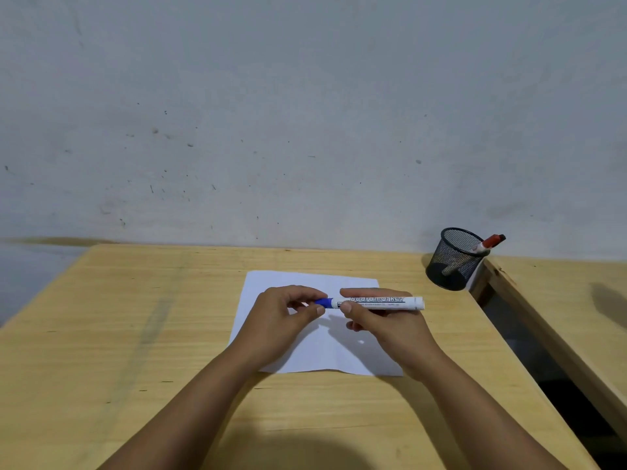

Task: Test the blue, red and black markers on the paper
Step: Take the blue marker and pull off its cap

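Both hands hold the blue marker (383, 303) level above the white paper (271, 279) in the middle of the table. My right hand (383, 325) grips its white barrel between thumb and fingers. My left hand (288, 310) pinches the blue cap (324, 302) at the marker's left end. The cap sits against the barrel. At the back right, the red marker (488, 243) leans out of a black mesh cup (453, 259). I see no black marker; a pale shape shows through the mesh.
The wooden table (135, 334) ends at a grey wall behind. A dark gap (529, 354) runs along its right edge, with a second wooden surface (576, 300) beyond it. The cup stands at the table's far right corner.
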